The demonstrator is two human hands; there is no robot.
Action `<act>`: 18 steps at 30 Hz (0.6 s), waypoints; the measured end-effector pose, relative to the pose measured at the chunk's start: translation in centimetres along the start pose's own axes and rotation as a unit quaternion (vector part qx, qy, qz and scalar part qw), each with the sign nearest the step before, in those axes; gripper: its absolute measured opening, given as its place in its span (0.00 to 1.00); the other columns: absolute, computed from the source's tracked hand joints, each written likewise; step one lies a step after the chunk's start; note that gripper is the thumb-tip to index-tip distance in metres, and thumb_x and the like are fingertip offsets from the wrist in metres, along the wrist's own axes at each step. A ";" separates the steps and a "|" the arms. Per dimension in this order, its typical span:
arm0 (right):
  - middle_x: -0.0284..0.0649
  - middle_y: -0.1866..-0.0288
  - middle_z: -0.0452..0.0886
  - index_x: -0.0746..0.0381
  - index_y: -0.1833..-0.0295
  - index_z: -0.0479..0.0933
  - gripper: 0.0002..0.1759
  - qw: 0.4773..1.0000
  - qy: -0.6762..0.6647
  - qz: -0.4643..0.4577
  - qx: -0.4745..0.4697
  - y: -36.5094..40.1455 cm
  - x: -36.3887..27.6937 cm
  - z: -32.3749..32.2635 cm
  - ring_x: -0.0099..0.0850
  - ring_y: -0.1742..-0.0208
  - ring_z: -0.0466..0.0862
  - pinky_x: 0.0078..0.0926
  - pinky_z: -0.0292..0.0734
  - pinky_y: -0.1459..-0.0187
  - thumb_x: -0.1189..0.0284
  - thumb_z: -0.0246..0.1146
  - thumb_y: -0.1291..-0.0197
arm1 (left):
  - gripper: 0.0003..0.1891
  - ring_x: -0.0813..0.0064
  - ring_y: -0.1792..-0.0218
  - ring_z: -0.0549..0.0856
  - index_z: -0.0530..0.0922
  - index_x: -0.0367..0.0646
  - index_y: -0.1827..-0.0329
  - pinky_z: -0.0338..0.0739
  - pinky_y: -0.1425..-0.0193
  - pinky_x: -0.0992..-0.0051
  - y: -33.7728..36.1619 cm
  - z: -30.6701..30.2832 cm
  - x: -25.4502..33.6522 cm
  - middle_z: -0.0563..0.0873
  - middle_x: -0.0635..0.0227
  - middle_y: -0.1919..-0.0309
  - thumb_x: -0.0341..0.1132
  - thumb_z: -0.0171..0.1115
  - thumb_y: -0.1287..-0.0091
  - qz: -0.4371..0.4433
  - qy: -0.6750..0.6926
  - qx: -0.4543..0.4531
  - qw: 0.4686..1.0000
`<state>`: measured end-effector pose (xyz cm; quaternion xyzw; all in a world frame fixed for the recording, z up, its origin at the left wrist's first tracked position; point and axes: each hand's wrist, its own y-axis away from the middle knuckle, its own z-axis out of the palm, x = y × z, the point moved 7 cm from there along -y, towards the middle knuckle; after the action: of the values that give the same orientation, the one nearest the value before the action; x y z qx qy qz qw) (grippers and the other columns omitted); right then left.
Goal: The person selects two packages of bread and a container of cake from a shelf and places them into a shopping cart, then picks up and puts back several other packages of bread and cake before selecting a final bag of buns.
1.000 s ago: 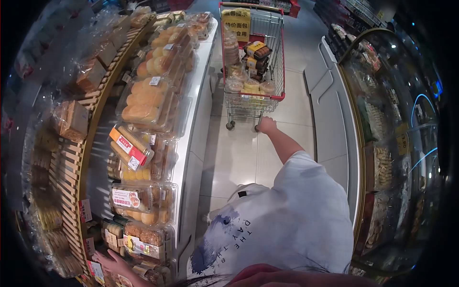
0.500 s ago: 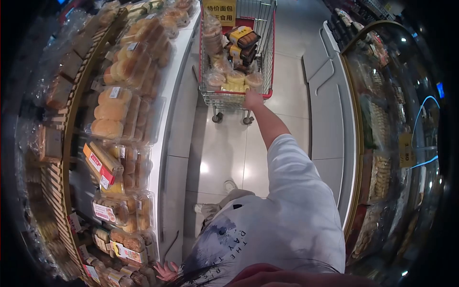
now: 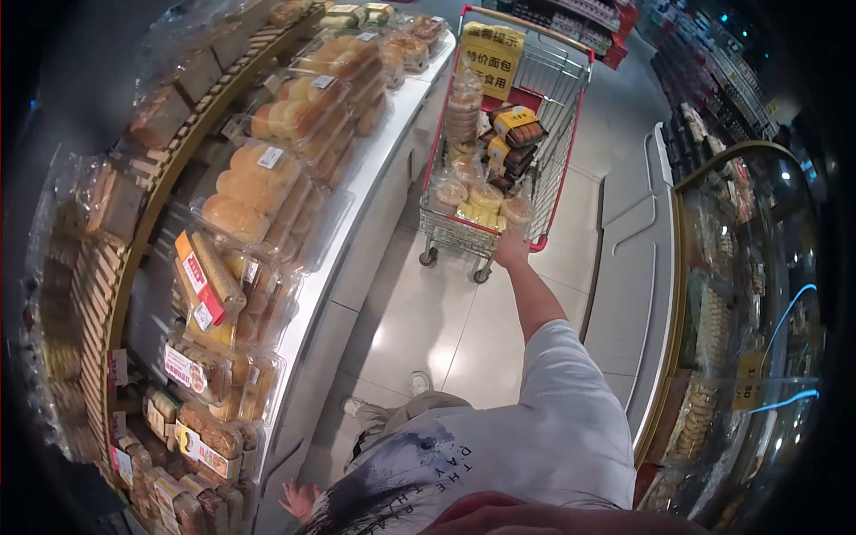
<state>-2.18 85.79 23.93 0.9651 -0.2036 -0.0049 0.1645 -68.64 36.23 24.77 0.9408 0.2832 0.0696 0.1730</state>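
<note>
Packaged buns [image 3: 259,183] on curved white shelf [image 3: 355,234], glass pastry case [image 3: 744,276] opposite, glossy tiled floor [image 3: 446,330] between

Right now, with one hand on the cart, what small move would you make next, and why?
Probably steer the cart slightly right with the right hand, its grip on the near rail: the cart sits close to the white counter, and open floor lies right.

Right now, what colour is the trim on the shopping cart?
Red. The shopping cart is silver wire otherwise; the head view shows it best.
</note>
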 end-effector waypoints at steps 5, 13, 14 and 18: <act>0.45 0.41 0.68 0.62 0.41 0.63 0.38 0.999 0.023 -0.034 0.007 2.2 -1.3 0.6 0.40 0.42 0.71 0.49 0.65 0.42 0.60 0.66 0.58 | 0.14 0.57 0.33 0.59 0.82 0.48 0.63 0.39 0.34 0.41 0.3 -3.3 3.3 0.70 0.57 0.40 0.44 0.61 0.49 0.009 0.082 0.014 0.996; 0.46 0.46 0.67 0.63 0.48 0.64 0.33 0.994 0.014 -0.104 0.030 8.0 -4.7 3.4 0.45 0.43 0.69 0.48 0.69 0.48 0.63 0.68 0.60 | 0.15 0.58 0.33 0.59 0.83 0.49 0.62 0.37 0.32 0.45 0.3 -7.1 4.3 0.70 0.56 0.40 0.47 0.59 0.46 -0.056 0.146 0.042 0.987; 0.47 0.47 0.67 0.63 0.48 0.64 0.33 0.993 0.010 -0.117 0.031 8.9 -5.0 3.9 0.46 0.43 0.69 0.47 0.69 0.48 0.63 0.68 0.60 | 0.15 0.58 0.33 0.59 0.83 0.50 0.62 0.37 0.32 0.45 0.4 -7.0 4.0 0.70 0.56 0.40 0.47 0.59 0.46 -0.064 0.151 0.045 0.985; 0.51 0.47 0.67 0.65 0.47 0.63 0.34 0.980 -0.015 -0.186 0.064 12.5 -6.3 6.5 0.47 0.43 0.68 0.45 0.65 0.45 0.63 0.68 0.59 | 0.15 0.59 0.33 0.59 0.83 0.51 0.62 0.37 0.32 0.45 1.3 -5.6 2.9 0.71 0.57 0.40 0.49 0.58 0.45 -0.086 0.162 0.045 0.982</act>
<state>-13.34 75.46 21.40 0.9944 -0.0228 -0.0371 0.0958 -66.81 38.39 30.54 0.8959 0.3904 0.1929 0.0879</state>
